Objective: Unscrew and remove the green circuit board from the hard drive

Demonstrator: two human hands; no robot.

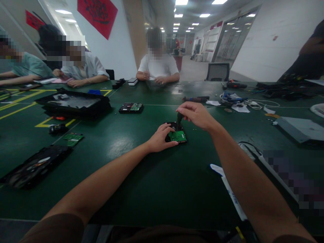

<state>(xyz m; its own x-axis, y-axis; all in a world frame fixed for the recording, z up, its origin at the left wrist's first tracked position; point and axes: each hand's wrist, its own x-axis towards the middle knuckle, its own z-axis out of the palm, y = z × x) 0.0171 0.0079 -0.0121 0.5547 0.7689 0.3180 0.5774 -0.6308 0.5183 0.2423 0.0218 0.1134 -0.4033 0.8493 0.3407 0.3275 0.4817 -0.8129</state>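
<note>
A hard drive with a green circuit board facing up lies on the green table in front of me. My left hand grips it from the left, with the fingers over the far side and the thumb along the near edge. From above right, my right hand is closed around the dark handle of a screwdriver. The screwdriver stands nearly upright over the far part of the drive. Its tip is too small and dark to make out.
Another hard drive lies farther back. On the left are black trays, a loose circuit board and a black casing. Pliers-like tools, cables and a grey box lie right. Several people sit across the table.
</note>
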